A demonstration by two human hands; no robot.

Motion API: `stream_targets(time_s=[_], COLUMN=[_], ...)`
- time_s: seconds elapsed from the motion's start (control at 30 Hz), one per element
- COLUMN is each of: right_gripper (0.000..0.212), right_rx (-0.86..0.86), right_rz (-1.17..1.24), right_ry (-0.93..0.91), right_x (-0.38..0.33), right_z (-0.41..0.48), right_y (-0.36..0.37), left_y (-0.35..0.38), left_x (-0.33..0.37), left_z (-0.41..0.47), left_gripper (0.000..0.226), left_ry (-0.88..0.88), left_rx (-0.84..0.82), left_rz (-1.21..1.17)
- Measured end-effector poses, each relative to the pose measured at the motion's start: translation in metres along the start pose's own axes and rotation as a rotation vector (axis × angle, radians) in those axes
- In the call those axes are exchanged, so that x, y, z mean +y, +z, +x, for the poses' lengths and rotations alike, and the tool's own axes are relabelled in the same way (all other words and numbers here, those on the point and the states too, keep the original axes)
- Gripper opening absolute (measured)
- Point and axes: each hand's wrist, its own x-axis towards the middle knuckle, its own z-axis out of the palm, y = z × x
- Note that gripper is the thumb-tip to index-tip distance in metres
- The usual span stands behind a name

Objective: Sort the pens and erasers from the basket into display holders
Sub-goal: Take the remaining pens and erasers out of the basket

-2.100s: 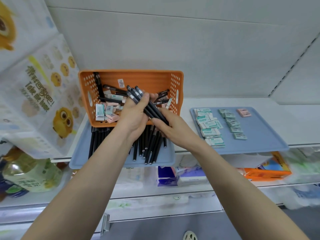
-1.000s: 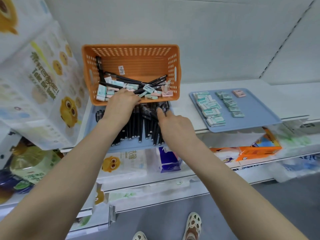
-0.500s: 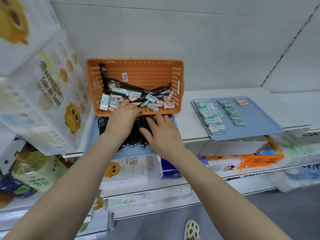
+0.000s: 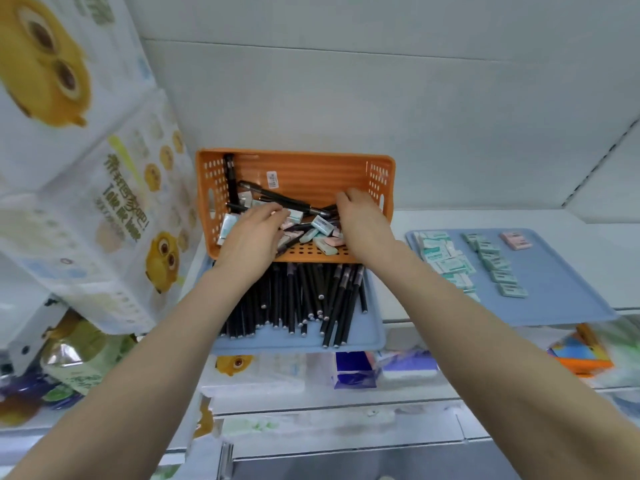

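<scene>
change: left hand [image 4: 249,237] and right hand [image 4: 363,223] moved off blue plastic tray [image 4: 372,336] of black pens [image 4: 298,299], back into orange perforated plastic basket [image 4: 311,171].
grip: both over leftover pens [image 4: 280,199] and pastel erasers [image 4: 322,225]; holding anything? can't tell, fingers hidden.
task: basket not empty; next pick likely starting.

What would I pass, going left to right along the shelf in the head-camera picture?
Stacked white owl-printed packages → orange perforated plastic basket → flat blue tray holding mint-green erasers and one pink eraser.
</scene>
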Motion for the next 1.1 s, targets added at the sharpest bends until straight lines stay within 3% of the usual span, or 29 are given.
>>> stream_targets(time_s=[0.13, 0.3, 0.37, 0.5, 0.63, 0.77, 0.87, 0.97, 1.1], right_gripper=[0.055, 0.024, 0.021, 0.022, 0.028, 0.013, 0.019, 0.024, 0.023], right_rx=[-0.186, -0.221, -0.228, -0.231, -0.120, -0.120, -0.232, -0.277, -0.382], right_rz=[-0.175, -0.384, -0.421, -0.413, -0.291, 0.041, 0.313, 0.492, 1.031], right_ry=[-0.020, -0.056, -0.064, -0.116, -0.107, -0.032, 0.002, 0.085, 0.295], right_x=[-0.001, -0.002, -0.002, 0.005, 0.010, 0.015, 0.014, 0.013, 0.018], right_z=[0.035, 0.053, 0.056, 0.059, 0.060, 0.052, 0.033, 0.013, -0.002], right_y=[-0.003, 0.002, 0.003, 0.008, 0.000, -0.007, -0.005, -0.003, -0.009], left_y=[0.005, 0.006, 0.004, 0.004, 0.002, -0.009, -0.013, -0.008, -0.003], left_x=[-0.013, -0.020, -0.018, -0.018, -0.021, -0.013, -0.004, 0.000, 0.003], left_z=[0.028, 0.046, 0.050, 0.056, 0.056, 0.052, 0.038, 0.023, 0.015], left_gripper=[0.049, 0.040, 0.039, 0.028, 0.028, 0.031, 0.035, 0.038, 0.041], left_ry=[0.017, -0.085, -0.108, -0.107, -0.152, -0.255, -0.264, -0.224, -0.217], left_rx=[-0.090, -0.175, -0.206, -0.187, -0.097, 0.103, 0.243, 0.281, 0.245], left_rz=[0.081, 0.207, 0.271, 0.353, 0.265, 0.110, 0.126, 0.116, 0.075])
